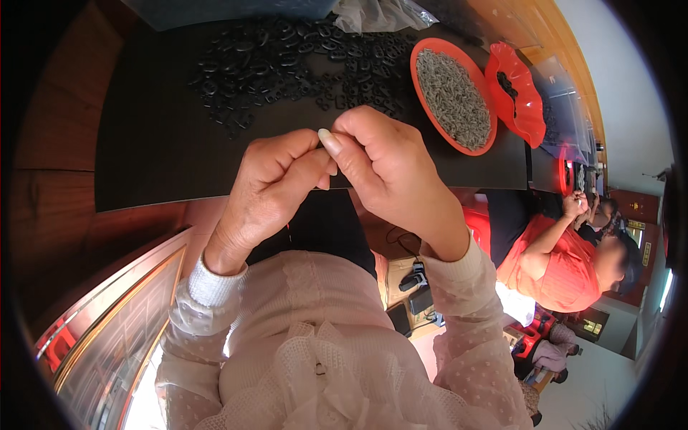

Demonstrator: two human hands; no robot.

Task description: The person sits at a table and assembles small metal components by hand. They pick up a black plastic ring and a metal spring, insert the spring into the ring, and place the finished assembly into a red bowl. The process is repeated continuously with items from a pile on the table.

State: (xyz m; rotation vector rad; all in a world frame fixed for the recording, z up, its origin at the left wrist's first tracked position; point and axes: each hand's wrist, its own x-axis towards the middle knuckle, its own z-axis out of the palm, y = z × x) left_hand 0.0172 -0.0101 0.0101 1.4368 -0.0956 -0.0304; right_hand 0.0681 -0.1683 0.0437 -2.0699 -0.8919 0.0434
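Observation:
My left hand (276,179) and my right hand (383,158) meet over the near edge of a black tabletop (161,154). Both are closed, thumbs and fingers pinched together at the tips. Whatever is between them is hidden by the fingers and too small to name. Beyond my hands, many small black plastic parts (251,61) lie loose across the table, some of them ring-shaped. Right of these stands a round red bowl (418,79), filled with small grey metal pieces (459,97) like pins or screws.
A red wavy-rimmed dish (527,107) with some dark parts stands beside the bowl. Clear plastic boxes (562,100) line the right side; a plastic bag (380,14) lies at the back. To the right sits a person in a red top (552,261), hands at the same table.

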